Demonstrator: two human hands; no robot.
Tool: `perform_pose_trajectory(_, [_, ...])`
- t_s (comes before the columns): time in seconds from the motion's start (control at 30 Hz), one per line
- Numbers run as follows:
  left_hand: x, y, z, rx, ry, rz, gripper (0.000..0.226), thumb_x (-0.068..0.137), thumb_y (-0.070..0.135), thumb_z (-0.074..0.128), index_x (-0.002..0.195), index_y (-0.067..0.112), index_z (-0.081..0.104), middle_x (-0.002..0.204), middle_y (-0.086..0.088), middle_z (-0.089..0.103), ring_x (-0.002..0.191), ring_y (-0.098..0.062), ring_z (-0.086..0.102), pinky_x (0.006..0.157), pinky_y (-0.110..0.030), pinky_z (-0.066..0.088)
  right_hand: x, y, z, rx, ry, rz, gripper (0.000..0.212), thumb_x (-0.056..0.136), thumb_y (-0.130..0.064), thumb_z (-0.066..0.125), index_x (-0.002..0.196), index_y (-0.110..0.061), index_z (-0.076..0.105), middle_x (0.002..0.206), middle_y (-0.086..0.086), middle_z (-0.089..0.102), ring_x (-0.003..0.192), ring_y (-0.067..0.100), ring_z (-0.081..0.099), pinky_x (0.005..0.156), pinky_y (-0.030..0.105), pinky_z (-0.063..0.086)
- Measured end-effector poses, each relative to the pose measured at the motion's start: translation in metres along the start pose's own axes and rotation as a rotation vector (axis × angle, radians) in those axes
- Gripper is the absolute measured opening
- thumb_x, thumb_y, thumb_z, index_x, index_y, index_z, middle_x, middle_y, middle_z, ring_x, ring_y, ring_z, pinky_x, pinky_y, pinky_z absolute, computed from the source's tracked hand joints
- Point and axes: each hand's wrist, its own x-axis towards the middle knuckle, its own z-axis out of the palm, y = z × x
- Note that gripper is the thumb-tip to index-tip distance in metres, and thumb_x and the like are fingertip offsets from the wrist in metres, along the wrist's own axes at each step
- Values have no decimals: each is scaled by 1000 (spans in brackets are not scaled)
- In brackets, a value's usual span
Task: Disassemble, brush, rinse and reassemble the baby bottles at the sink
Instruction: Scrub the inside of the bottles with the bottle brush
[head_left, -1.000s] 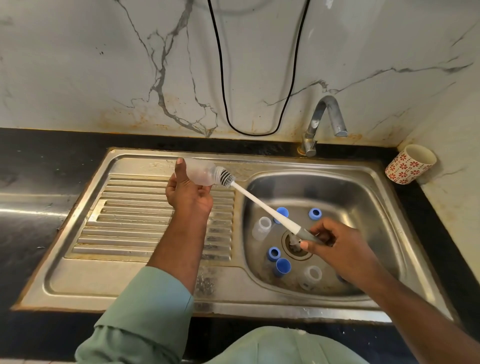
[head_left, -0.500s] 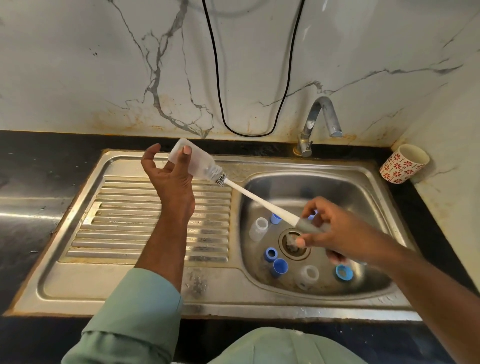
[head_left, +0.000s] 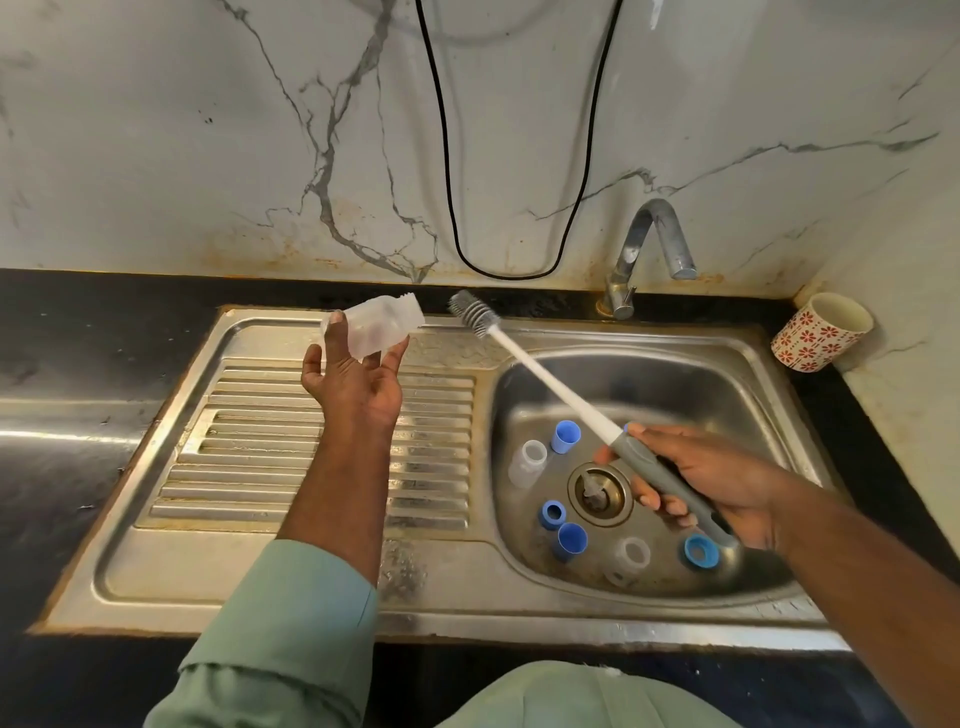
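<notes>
My left hand (head_left: 353, 384) holds a clear baby bottle (head_left: 376, 327) by the fingertips and thumb, lying sideways above the back of the drainboard (head_left: 249, 457), its mouth to the right. My right hand (head_left: 701, 483) grips the grey handle of the bottle brush (head_left: 545, 379) over the sink basin (head_left: 727, 405). The brush head is outside the bottle, just right of its mouth. In the basin lie another clear bottle (head_left: 527, 462), a clear part (head_left: 631, 556), several blue caps and rings such as one blue cap (head_left: 565, 436) and a blue ring (head_left: 701, 552).
A chrome tap (head_left: 654, 244) stands behind the basin. A red-flowered cup (head_left: 821, 332) sits on the black counter at the back right corner. A black cable (head_left: 509, 270) hangs down the marble wall. The drain (head_left: 600, 493) is in the basin's middle.
The brush head has come out of the bottle and now sits to its right. My left hand has lifted the bottle further back; my right hand has moved right and down the handle.
</notes>
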Motion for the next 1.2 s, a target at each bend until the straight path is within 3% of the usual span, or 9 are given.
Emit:
perform_pose_trajectory(0.13, [2,-1,-4,43,-25,14,71,84,16,78,143,16,38,126,-15,53,113,-40,59,84,-61,55,-8,1,15,-163,173,-185,25,100,-26,48,120,-25,63,71,8,60,56,16,49,51,29,43])
perform_pose_trajectory(0.2, [-3,-7,-4,82,-36,-2,68,83,20,79,141,13,44,128,-17,55,115,-41,60,85,-58,57,-8,6,25,-313,237,-313,38,98,-22,52,131,-42,52,76,9,62,52,11,51,48,26,45])
perform_pose_trajectory(0.3, [-10,-14,-4,157,-17,-2,60,80,23,82,131,8,55,125,-19,61,112,-40,64,86,-56,57,-12,4,38,-679,324,-444,52,98,-29,52,129,-63,28,77,6,63,48,3,48,44,20,45])
perform_pose_trajectory(0.43, [-15,-19,-3,330,-27,32,47,79,21,82,119,5,62,122,-17,64,110,-35,65,81,-49,60,-12,-3,47,-1073,331,-451,53,101,-39,40,142,-53,10,70,-6,52,58,8,50,58,19,44])
perform_pose_trajectory(0.6, [-19,-25,1,484,-8,107,44,80,9,81,119,10,62,125,-9,60,110,-31,61,78,-45,62,-4,-20,53,-1111,339,-390,48,103,-38,37,149,-42,26,66,-7,50,55,8,48,59,28,49])
perform_pose_trajectory(0.73, [-15,-24,2,506,-8,112,42,81,5,79,119,9,61,124,-9,60,111,-31,61,78,-44,62,-10,-29,61,-1148,272,-377,49,104,-36,34,152,-35,22,71,-8,51,55,7,50,52,16,43])
perform_pose_trajectory(0.87, [-18,-29,2,536,-37,109,43,80,4,79,120,6,62,123,-9,61,109,-30,62,79,-47,61,-7,-39,63,-1153,296,-348,50,104,-36,33,152,-34,21,71,-8,52,57,6,51,52,17,45])
perform_pose_trajectory(1.07, [-18,-28,-5,540,-34,104,42,80,2,79,116,9,58,127,-11,56,109,-30,60,79,-47,61,-19,-41,73,-1352,289,-329,50,105,-33,31,153,-32,17,89,3,63,73,17,60,69,37,55])
perform_pose_trajectory(1.2, [-15,-19,-5,443,22,148,39,81,3,78,114,11,58,127,-11,55,113,-33,58,78,-46,62,-22,-41,67,-1327,239,-342,45,105,-34,32,149,-37,27,76,-6,55,64,11,54,66,35,55])
